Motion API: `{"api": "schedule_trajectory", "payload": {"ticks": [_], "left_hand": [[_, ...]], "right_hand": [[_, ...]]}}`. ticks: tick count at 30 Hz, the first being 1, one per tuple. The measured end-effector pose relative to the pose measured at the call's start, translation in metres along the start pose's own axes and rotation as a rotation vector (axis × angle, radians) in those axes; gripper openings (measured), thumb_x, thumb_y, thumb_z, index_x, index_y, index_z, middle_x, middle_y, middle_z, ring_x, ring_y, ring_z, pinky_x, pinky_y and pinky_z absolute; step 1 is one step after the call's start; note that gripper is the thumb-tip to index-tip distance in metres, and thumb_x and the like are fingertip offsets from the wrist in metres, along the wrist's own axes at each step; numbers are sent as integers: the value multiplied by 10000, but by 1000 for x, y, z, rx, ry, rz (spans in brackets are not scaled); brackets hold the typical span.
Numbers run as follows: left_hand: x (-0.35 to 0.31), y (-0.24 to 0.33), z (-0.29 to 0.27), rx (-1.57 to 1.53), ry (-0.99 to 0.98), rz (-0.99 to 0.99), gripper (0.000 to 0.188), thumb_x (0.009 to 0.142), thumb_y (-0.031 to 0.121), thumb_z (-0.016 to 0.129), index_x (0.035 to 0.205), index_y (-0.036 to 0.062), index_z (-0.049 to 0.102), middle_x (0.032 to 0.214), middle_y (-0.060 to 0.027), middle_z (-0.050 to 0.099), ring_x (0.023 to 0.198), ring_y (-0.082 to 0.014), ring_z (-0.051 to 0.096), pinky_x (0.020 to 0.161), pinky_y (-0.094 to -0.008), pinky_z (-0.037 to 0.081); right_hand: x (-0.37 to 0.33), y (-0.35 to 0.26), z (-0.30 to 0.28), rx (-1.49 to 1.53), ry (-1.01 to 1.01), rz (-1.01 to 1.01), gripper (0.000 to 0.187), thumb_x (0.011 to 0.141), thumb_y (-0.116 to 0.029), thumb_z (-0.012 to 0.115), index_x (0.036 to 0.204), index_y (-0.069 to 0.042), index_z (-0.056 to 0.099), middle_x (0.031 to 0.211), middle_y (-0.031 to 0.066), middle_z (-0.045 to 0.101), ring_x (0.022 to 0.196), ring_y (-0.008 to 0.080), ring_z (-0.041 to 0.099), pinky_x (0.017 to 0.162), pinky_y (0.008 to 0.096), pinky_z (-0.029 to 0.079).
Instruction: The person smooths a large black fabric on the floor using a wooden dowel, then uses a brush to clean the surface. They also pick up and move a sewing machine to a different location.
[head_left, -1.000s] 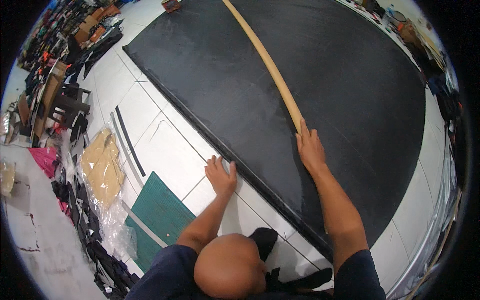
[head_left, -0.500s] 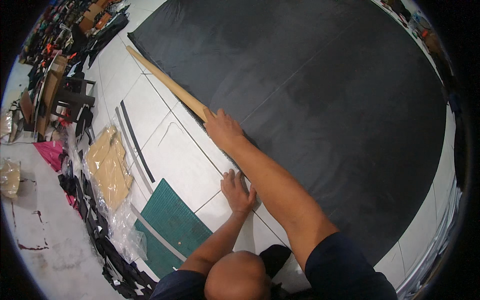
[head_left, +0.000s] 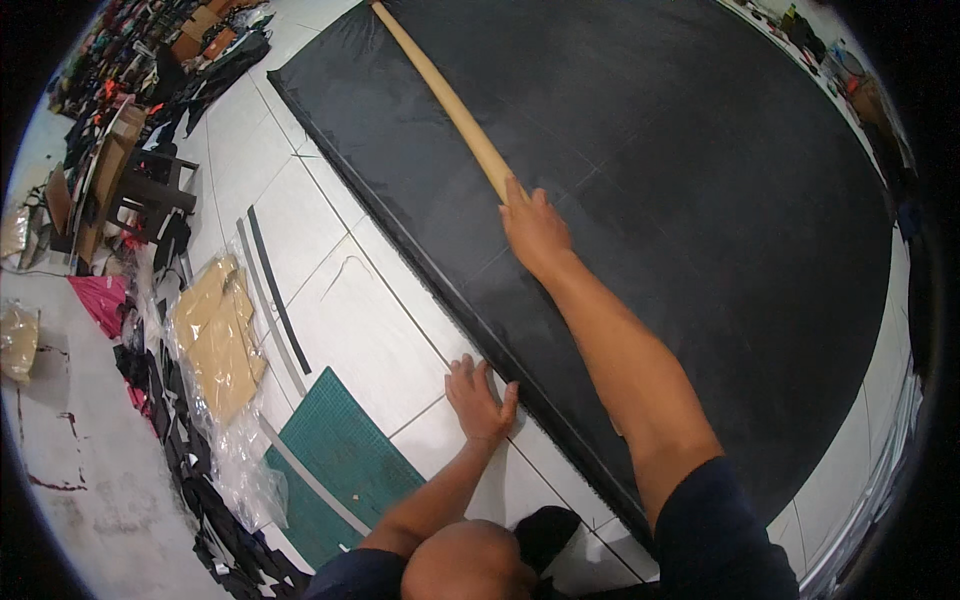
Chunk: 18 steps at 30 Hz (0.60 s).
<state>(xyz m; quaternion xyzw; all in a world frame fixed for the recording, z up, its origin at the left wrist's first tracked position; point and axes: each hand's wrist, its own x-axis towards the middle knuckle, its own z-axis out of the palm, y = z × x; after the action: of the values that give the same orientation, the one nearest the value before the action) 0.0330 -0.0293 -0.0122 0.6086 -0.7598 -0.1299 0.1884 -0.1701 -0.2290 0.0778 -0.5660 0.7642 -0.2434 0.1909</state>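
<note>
A wide sheet of black fabric (head_left: 700, 250) is spread over the tiled floor. Across it lies a long tan tube (head_left: 455, 108), slanting from the far edge toward me. My right hand (head_left: 538, 232) is on the tube with its fingers curled over it; my forearm covers much of the near part. My left hand (head_left: 478, 400) rests on a white tile just outside the fabric's left edge, thumb and fingers spread, the thumb close to that edge. Nothing is in it.
Left of my left hand lie a green cutting mat (head_left: 335, 450), a grey strip (head_left: 315, 478) across it and a dark strip (head_left: 278, 290). Farther left are tan pieces in clear plastic (head_left: 218, 335), a dark stool (head_left: 155, 195) and piled cloth.
The tube and my right hand have moved right, from along the fabric's left edge to farther onto the fabric. That edge now shows along its length. My left hand has barely shifted.
</note>
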Motion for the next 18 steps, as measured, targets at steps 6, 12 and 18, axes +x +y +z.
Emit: {"api": "schedule_trajectory", "payload": {"ticks": [6,12,18], "left_hand": [[-4,2,-1,-2,-51,7,675,822,478,610,1260,-24,501,1386,-285,379,1343,-467,284,1104,-598,167],[-5,-1,3,-4,-49,29,676,816,492,611,1237,-28,515,1383,-280,386,1338,-466,289,1095,-606,172],[-6,-14,-2,34,-57,-17,722,805,442,630,1319,-30,447,1434,-266,353,1376,-448,247,1125,-581,142]], "right_hand": [[52,-79,42,-80,-242,-93,497,998,-309,430,1456,-131,352,1196,242,507,1036,400,606,877,487,505],[49,-116,64,-2,-345,-109,541,1008,-355,387,1502,-156,291,1261,238,482,1125,403,557,934,470,474],[-37,13,-15,44,-185,-22,607,959,-397,510,1458,-96,339,1176,216,522,1084,392,554,901,474,474]]}}
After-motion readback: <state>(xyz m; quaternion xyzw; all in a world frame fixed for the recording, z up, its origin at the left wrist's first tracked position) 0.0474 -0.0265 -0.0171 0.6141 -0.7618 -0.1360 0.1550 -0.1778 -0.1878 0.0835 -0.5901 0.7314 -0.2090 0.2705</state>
